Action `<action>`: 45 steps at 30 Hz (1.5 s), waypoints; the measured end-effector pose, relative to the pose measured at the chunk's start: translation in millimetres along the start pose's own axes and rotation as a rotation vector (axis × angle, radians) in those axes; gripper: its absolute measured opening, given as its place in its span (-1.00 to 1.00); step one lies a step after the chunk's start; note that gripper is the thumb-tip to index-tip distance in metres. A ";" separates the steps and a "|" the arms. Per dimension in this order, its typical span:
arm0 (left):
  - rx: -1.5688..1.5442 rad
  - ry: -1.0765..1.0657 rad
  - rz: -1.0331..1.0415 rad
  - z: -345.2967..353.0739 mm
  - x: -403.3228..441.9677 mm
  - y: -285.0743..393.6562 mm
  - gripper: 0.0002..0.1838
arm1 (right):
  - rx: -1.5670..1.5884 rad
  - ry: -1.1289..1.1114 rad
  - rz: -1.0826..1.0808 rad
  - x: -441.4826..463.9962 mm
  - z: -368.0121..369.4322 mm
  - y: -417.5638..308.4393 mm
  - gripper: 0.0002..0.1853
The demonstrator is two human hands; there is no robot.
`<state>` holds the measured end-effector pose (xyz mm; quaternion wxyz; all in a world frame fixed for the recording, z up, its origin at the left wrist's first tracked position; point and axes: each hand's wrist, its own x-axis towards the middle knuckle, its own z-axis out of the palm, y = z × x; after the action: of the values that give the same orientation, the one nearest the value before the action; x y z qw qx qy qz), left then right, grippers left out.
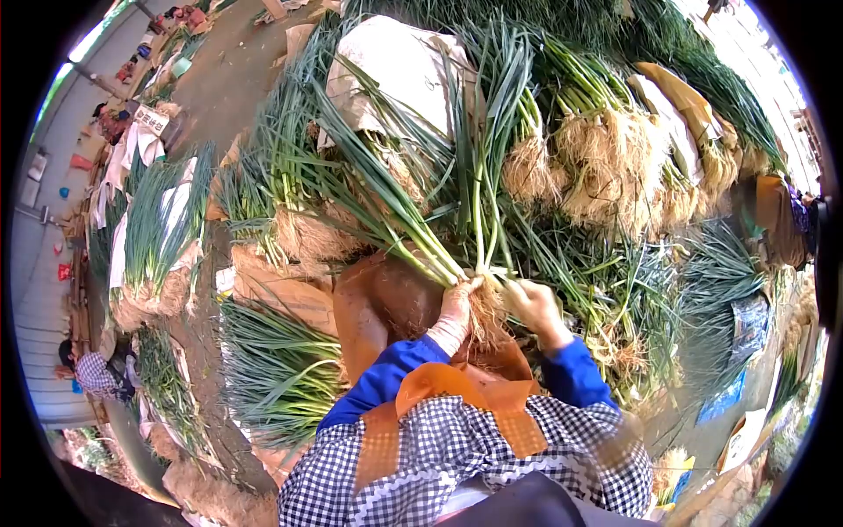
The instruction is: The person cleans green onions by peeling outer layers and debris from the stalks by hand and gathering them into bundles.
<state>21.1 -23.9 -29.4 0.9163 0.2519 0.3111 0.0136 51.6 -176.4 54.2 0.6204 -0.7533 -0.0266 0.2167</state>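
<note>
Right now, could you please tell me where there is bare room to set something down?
Bare floor shows at the picture's upper left, between the left leafy bundle and the green leaves beside the large white cloth; a narrower strip continues down past that bundle. It is crowded right of the right hand, with loose leaves, and above, with rooted bundles.

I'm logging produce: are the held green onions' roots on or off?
On: pale, stringy roots show beside the left hand, at the base of the green onions it grips.
</note>
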 end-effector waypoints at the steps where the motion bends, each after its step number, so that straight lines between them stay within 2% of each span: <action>1: -0.041 0.009 -0.031 0.5 -2.3 1.3 -0.92 | -0.053 -0.027 0.088 -11.7 -31.5 13.3 -0.75; 3: -0.063 0.000 -0.058 22.5 -20.5 17.1 -0.91 | 0.203 0.179 0.135 -13.5 -100.9 50.5 -0.79; 5: -0.072 -0.060 -0.034 33.6 -29.9 23.4 -0.89 | -1.044 0.432 0.184 -7.1 -154.6 78.3 -0.77; 7: -0.010 -0.057 -0.046 18.9 -17.5 15.6 -0.88 | -0.483 0.439 0.097 -2.0 -122.4 22.7 -0.72; 8: 0.059 -0.050 -0.062 8.5 -11.8 10.0 -0.88 | -0.485 0.353 -0.075 4.4 -92.1 -1.7 -0.69; 9: 0.081 -0.094 0.052 4.1 -8.0 4.6 -0.87 | -0.480 0.271 -0.245 11.0 -59.0 -19.8 -0.66; 11: 0.118 -0.137 0.152 1.4 -7.3 4.5 -0.84 | -0.510 0.073 -0.359 47.9 3.9 2.4 -0.66; 13: 0.113 -0.108 0.091 -7.5 -2.1 3.6 -0.80 | 0.000 -0.379 -0.129 56.3 17.8 7.5 -0.63; 14: 0.134 -0.088 0.141 -1.5 -6.6 7.7 -0.78 | -0.001 -0.320 -0.217 63.6 25.5 42.6 -0.65; 15: 0.155 -0.066 0.184 2.3 -10.7 9.8 -0.77 | -0.529 -0.151 -0.291 53.0 22.8 27.7 -0.72; 17: 0.214 -0.023 0.231 -6.9 -3.5 -0.9 -0.79 | -0.823 -0.121 -0.610 29.5 16.2 -4.8 -0.72; 19: 0.201 -0.049 0.109 5.6 -7.6 11.8 -0.83 | -0.842 -0.403 -0.514 6.4 6.2 -13.8 -0.59; 20: 0.080 -0.091 0.044 14.2 -13.9 20.7 -0.91 | -0.837 -0.571 -0.396 -14.2 -5.5 -20.0 -0.56; 21: 0.143 -0.002 0.065 15.8 -11.2 23.0 -0.88 | -0.961 -0.706 -0.397 -28.3 -18.9 -15.6 -0.61; 22: 0.118 -0.028 0.023 15.7 -11.1 26.9 -0.88 | -0.954 -0.802 -0.446 -30.0 -51.2 14.6 -0.72; 23: 0.091 -0.055 -0.018 14.9 -12.8 31.6 -0.87 | -1.002 -0.847 -0.282 -34.9 -79.5 27.5 -0.68; 24: 0.067 -0.132 -0.085 16.0 -18.0 38.2 -0.84 | -1.208 -0.875 0.050 -32.1 -94.3 33.4 -0.62; 25: 0.050 -0.115 -0.079 15.3 -16.9 36.6 -0.81 | -1.492 -0.924 0.365 -27.0 -100.6 35.1 -0.56; 26: 0.017 -0.155 -0.085 14.8 -16.5 34.8 -0.80 | -1.642 -0.936 0.462 -15.9 -101.0 37.2 -0.49; 27: -0.015 -0.192 -0.091 16.6 -18.8 36.3 -0.78 | -1.585 -1.003 0.394 -0.4 -98.1 43.6 -0.44; 29: -0.009 -0.212 -0.147 15.7 -26.6 38.8 -0.73 | -0.785 -0.353 0.046 5.7 -60.5 -12.0 -0.56; 31: 0.025 -0.349 -0.194 12.4 -26.5 39.2 -0.71 | 0.085 -0.186 -0.047 38.0 -13.9 -17.3 -0.62; 32: 0.126 -0.360 -0.219 16.5 -32.8 44.5 -0.70 | 0.161 -0.254 -0.029 59.0 2.1 -8.8 -0.62; 33: -0.042 -0.423 -0.391 6.0 -27.9 43.7 -0.64 | 0.239 -0.319 -0.010 75.5 14.9 -5.6 -0.62; 35: -0.157 -0.460 -0.381 10.3 -34.7 52.0 -0.55 | -0.309 -0.346 -0.203 74.9 20.9 -51.5 -0.66; 36: -0.161 -0.495 -0.311 -11.7 -16.0 42.2 -0.49 | -0.548 -0.384 -0.311 78.0 18.9 -68.8 -0.67; 37: -0.043 -0.460 -0.265 11.2 -32.2 51.4 -0.45 | -0.762 -0.406 -0.428 81.0 17.0 -85.9 -0.69; 39: -0.184 -0.588 -0.350 51.3 -43.7 63.2 -0.45 | -0.998 -0.396 -0.414 122.1 -3.8 -103.1 -0.64; 40: -0.371 -0.834 -0.444 56.1 -36.3 65.3 -0.34 | -0.998 -0.395 -0.419 149.0 -18.3 -111.9 -0.64; 43: -0.313 -0.798 -0.229 86.2 -61.9 101.8 -0.49 | -1.097 0.524 -0.437 235.5 -72.7 -129.9 -0.56; 45: -0.299 -1.025 -0.012 96.4 -63.6 116.2 -0.66 | -1.235 0.297 -0.106 266.2 -90.7 -125.2 -0.51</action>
<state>40.7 22.3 126.6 0.9767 0.0912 -0.1804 -0.0723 353.7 -149.3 107.0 0.0785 -0.9918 -0.0977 0.0236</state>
